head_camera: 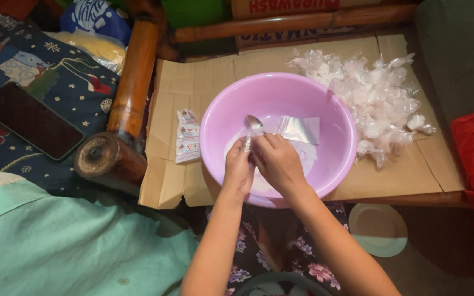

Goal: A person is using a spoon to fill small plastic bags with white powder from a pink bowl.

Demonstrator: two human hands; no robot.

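So a metal spoon (253,125) is being pinched in the fingers of the left hand (238,167), bowl end pointing away, right over the inside of the pink plastic basin (336,164). A small clear plastic bag (300,129) is gripped by the right hand (278,162), fingers curled shut on its near edge, also above the basin's middle. Some white powder can be seen at the basin's bottom. A heap of filled, tied clear packets (377,101) is piled just right of the basin, and a printed sachet (187,136) is lying just left of it, all on flattened cardboard (412,170). A dark phone (30,120) is left well off to the basin's left.
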